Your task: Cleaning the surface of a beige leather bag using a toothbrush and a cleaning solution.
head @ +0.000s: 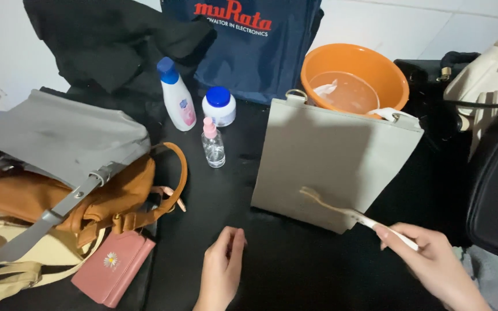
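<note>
Now | right hand (433, 262) grip pinches brush (350, 213) handle (bristles on grey bag (329, 155)) | left hand (221, 270) spread, empty.

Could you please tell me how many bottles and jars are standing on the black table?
3: a white bottle with a blue cap at the back, a squat white jar with a blue lid to its right, and a small clear spray bottle with a pink top in front. Others may be hidden behind bags.

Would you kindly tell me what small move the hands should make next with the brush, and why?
Probably steady the pale grey bag with the left hand. The right hand holds the brush with its bristles on the bag's lower face, while the left hand rests apart on the black table.
</note>
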